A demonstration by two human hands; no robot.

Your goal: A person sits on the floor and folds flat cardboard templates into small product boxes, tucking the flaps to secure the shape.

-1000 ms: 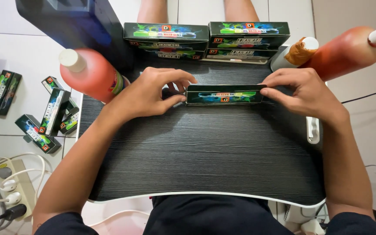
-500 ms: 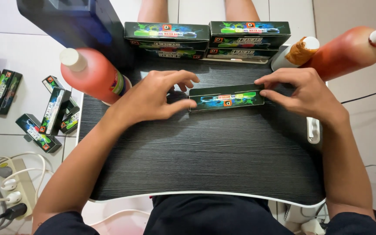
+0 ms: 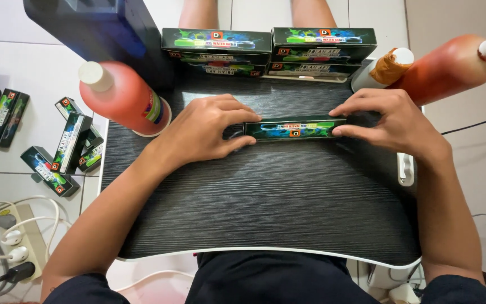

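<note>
Black carton (image 3: pixel 295 128) with green-blue print is lying on the dark lap desk (image 3: pixel 265 202), left hand (image 3: pixel 206 130) and right hand (image 3: pixel 392 121) pinching its ends. Matching stacked cartons (image 3: pixel 269 52) are sitting at the desk's far edge, red bottles (image 3: pixel 124 97) flanking.

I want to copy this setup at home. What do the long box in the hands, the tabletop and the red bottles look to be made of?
The long box looks like thin printed cardboard with a glossy finish: crisp folded edges, light sheen. The tabletop seems to be laminate board with a black wood-grain print and a white edge band; real wood is unlikely. The red bottle appears to be translucent plastic with a white cap.
</note>
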